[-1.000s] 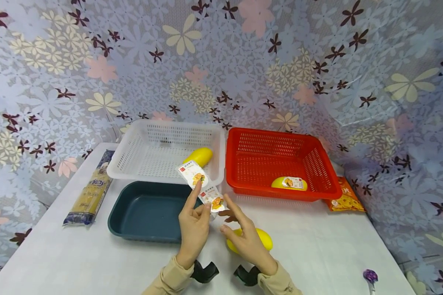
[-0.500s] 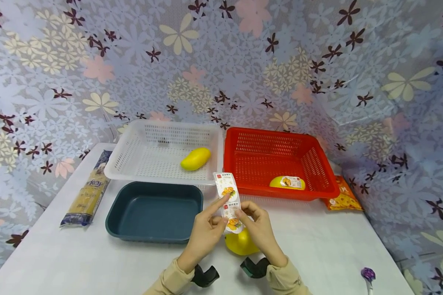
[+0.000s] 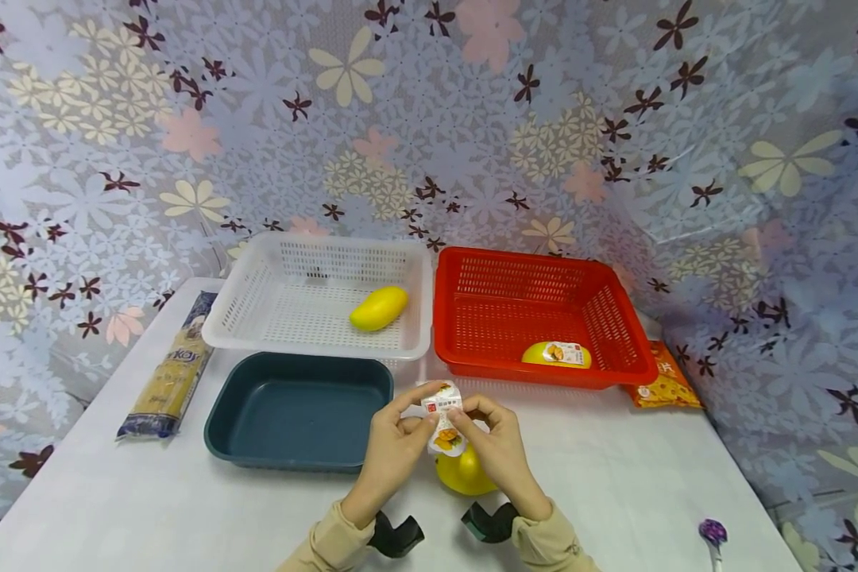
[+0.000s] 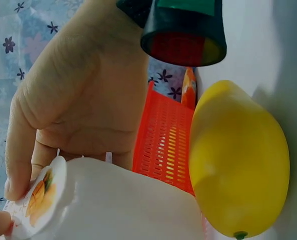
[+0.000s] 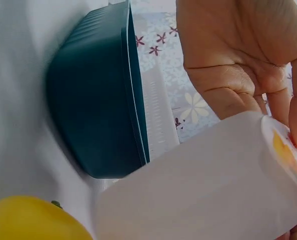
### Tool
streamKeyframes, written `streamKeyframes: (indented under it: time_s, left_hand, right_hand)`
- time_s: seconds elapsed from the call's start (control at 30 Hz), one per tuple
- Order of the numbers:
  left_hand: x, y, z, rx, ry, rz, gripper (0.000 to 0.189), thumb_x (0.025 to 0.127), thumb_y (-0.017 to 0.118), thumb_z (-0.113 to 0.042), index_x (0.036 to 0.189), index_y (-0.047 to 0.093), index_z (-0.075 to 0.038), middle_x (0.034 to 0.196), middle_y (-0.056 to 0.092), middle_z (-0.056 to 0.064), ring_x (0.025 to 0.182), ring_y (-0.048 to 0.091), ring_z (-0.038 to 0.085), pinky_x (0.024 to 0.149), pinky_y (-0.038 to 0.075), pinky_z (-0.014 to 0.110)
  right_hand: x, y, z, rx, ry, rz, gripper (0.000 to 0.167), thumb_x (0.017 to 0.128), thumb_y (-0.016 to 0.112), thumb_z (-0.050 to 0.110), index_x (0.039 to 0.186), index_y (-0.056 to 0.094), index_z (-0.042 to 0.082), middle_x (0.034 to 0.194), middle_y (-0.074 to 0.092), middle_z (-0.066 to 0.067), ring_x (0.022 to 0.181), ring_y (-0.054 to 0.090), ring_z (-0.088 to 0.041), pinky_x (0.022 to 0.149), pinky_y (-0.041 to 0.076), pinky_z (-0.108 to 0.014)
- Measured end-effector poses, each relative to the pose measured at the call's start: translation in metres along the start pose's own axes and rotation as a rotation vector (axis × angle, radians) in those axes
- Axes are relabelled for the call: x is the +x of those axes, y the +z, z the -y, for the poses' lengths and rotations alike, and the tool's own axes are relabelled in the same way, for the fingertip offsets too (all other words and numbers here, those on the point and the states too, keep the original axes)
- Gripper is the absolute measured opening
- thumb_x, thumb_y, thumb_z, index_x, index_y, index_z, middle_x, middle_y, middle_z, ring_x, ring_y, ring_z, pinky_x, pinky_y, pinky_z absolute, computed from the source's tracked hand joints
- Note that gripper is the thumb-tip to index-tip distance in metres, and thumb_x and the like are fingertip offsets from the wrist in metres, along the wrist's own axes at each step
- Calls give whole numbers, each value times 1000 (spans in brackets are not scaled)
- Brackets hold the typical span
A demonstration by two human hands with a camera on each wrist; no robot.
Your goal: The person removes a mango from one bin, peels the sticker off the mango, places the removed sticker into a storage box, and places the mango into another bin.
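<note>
Both hands hold a white strip of mango-picture stickers [image 3: 446, 429] up in front of the body. My left hand [image 3: 395, 441] pinches its left side, and my right hand [image 3: 500, 445] pinches the right side with thumb on the printed face. The strip is bent back at the top; its pale backing paper [image 4: 128, 200] curves below the hand in the left wrist view. One round sticker [image 5: 286, 155] stands up from the paper's edge near the right fingers. Beneath, a yellow mango [image 3: 465, 475] lies on the table, partly covered by the strip and right hand.
A dark teal tub [image 3: 300, 413] stands left of the hands. Behind are a white basket [image 3: 293, 314] with a mango [image 3: 379, 308] and a red basket [image 3: 522, 318] with a stickered mango [image 3: 536, 353]. A pasta packet [image 3: 168, 373], snack bag [image 3: 665, 377] and purple lollipop [image 3: 713, 531] lie outward.
My right hand has come to the sticker strip and pinched it. The strip has moved right and down, over the mango, and its upper part is now bent back.
</note>
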State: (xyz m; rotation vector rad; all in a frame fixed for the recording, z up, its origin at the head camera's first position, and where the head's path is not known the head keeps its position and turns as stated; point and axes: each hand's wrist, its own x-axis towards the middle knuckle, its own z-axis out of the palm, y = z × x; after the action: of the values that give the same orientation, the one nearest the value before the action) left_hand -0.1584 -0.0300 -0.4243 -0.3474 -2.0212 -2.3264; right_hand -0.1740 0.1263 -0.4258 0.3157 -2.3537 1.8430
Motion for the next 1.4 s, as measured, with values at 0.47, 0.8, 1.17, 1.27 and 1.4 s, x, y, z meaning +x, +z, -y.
streamKeyframes:
  time_s: [0.47, 0.8, 1.17, 1.27, 1.4]
  left_hand:
    - [3, -3, -2, 2, 33, -108, 40, 87, 59, 8, 126, 61, -2, 82, 48, 6, 55, 54, 3, 63, 50, 15]
    - [5, -7, -6, 39, 51, -214, 36, 89, 57, 8, 123, 65, -1, 85, 59, 15, 66, 55, 4, 64, 50, 15]
    - [8, -19, -14, 9, 105, -360, 36, 91, 57, 6, 125, 63, 0, 87, 61, 0, 69, 57, 4, 63, 47, 14]
    - [9, -21, -14, -6, 92, -347, 33, 91, 56, 7, 122, 65, 1, 91, 62, 0, 73, 58, 5, 67, 48, 14]
    - [8, -22, -16, -6, 77, -274, 29, 91, 54, 7, 117, 65, 3, 99, 62, 11, 70, 57, 5, 65, 48, 14]
  right_hand:
    - [-1, 0, -3, 3, -122, 32, 7, 87, 66, 1, 80, 66, 1, 78, 65, -11, 81, 57, -5, 79, 47, -21]
    - [-3, 5, -1, -25, -49, 82, 7, 86, 69, 7, 80, 67, 3, 81, 67, -11, 82, 57, -6, 81, 47, -27]
    - [-8, 15, -4, -39, -4, 270, 8, 89, 67, 11, 86, 66, 4, 86, 66, -11, 87, 56, -7, 87, 46, -32]
    - [-9, 14, -5, -54, -29, 243, 10, 89, 66, 12, 86, 66, 2, 86, 65, -9, 87, 55, -7, 86, 46, -32]
    - [-8, 12, -5, -61, -100, 199, 6, 89, 66, 8, 84, 66, 4, 84, 65, -8, 85, 55, -6, 82, 47, -27]
